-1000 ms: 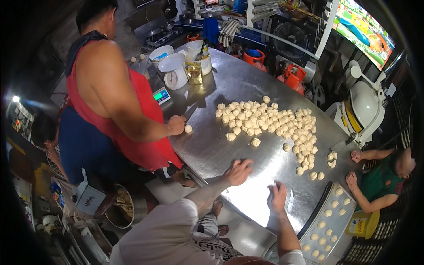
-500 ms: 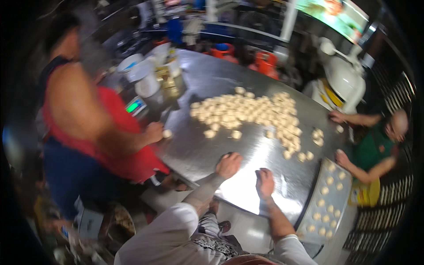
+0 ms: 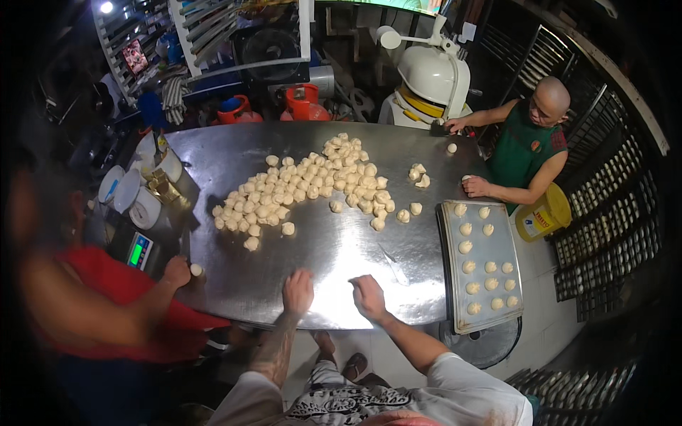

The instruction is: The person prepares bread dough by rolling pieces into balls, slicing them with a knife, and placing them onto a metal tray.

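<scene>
Head view: we see our left hand (image 3: 298,292) and right hand (image 3: 369,297) loosely curled over the near side of the steel counter (image 3: 234,284); whether they hold anything, we cannot tell. Beyond, dough balls (image 3: 312,192) lie heaped; crowded so tightly, they could stick together.

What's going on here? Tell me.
The person's left hand and right hand are apart at the steel table, any grip unclear. Dough pieces lie heaped beyond. At left, a co-worker's hand is beside a dough ball; at right, another co-worker's hand is near a baking tray of shaped dough.
</scene>
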The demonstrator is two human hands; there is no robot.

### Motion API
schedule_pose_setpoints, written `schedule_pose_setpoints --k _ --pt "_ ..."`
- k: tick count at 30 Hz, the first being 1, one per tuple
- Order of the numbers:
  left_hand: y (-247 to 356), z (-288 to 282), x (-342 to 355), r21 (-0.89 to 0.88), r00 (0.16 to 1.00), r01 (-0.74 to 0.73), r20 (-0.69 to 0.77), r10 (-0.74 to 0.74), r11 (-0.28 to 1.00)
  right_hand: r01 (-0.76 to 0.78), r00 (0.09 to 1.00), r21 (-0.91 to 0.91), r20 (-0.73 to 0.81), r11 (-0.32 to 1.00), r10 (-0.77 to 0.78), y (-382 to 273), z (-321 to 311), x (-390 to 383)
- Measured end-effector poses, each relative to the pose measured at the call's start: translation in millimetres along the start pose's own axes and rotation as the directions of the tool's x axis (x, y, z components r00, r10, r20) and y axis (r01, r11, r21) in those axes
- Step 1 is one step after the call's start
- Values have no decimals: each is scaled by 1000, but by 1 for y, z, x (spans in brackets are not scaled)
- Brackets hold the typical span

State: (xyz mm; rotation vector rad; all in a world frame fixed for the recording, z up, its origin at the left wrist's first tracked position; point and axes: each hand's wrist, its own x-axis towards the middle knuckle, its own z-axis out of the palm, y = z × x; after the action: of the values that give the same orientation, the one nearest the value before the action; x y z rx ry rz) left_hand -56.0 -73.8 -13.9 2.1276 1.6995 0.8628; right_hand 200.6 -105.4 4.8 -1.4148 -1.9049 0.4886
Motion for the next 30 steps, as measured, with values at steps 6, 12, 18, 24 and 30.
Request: schedule_pose_setpoints --k 6,12,18,24,30 --pt "-20 -16 2 -37 986 -70 146 74 997 274 939 -38 224 961 -259 52 -46 1" --pt "12 12 9 -41 998 -18 -55 16 999 -6 1000 -38 -27 999 5 1 1 2" --pt "-6 -11 -7 -96 979 -181 74 188 979 221 952 -1 215 975 -216 50 -45 0" --pt "14 15 -4 -10 994 -56 -95 54 998 46 999 -1 -2 999 -46 5 0 11" --pt "-17 -3 -7 -103 987 -120 97 131 987 180 951 17 251 984 -178 48 -47 2"
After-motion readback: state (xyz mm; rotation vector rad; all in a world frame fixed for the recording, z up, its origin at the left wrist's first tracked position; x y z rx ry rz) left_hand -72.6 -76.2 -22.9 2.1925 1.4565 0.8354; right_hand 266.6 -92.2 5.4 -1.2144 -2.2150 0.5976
